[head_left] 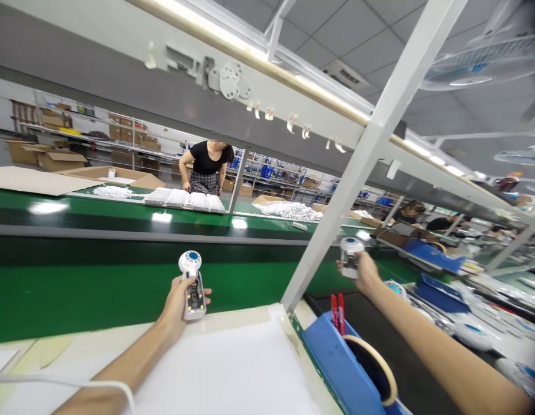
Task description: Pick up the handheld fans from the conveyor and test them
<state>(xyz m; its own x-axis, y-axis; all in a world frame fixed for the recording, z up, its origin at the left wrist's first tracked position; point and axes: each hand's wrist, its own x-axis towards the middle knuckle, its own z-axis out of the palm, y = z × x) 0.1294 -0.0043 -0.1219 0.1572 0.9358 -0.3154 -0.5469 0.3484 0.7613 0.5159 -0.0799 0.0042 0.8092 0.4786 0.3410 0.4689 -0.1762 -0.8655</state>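
My left hand [175, 301] is closed round a white handheld device [193, 301] with a round head and a blue centre. Its body faces me uncovered, showing a dark circuit board. This device is held upright above the near edge of the white work surface [232, 363], in front of the green belt [98, 294]. Beyond the slanted post, my outstretched right hand [367, 273] grips a similar white device [349, 257], whose dark inside also shows. Part of the right-hand fingers is hidden behind it.
A slanted white post [336, 219] stands between my hands. Beside it, a blue bin [331, 357] holds red markers [337, 314] and a tape roll [390, 374]. More white devices [472, 334] lie at right. A person [207, 164] stands across the belt near stacked white parts [185, 199].
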